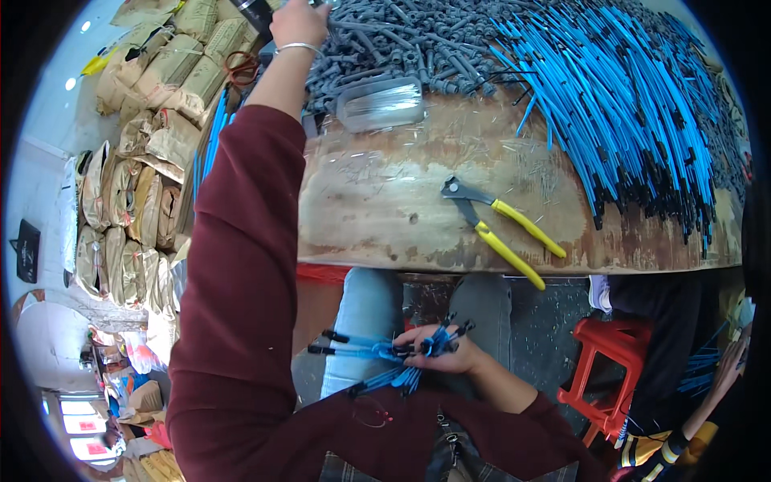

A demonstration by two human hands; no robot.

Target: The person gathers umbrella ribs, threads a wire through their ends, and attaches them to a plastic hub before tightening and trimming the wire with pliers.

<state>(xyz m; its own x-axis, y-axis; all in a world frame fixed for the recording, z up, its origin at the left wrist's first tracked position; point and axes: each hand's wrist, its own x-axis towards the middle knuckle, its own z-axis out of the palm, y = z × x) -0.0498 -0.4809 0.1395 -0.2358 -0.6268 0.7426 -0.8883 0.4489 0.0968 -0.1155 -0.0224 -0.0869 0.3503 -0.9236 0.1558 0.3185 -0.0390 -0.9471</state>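
Observation:
In front of my body, above my lap, my right hand (440,350) is closed round several thin blue tubes (371,349) with black ends. They stick out of the grip to the left, downward and up to the right. My left arm stretches far forward, and my left hand (299,27) is at the top edge, beside a black cylindrical thing (255,13) and the pile of grey plastic parts (393,40). Its fingertips are cut off by the picture's edge. Pliers (490,217) with yellow handles lie on the wooden table (361,217).
A clear tray (379,106) of thin metal pins stands by the grey pile. Many blue tubes (634,112) cover the table's right side. Scissors (240,69) lie at the left. Brown sacks (173,76) are stacked left; a red stool (606,361) and a seated person are right.

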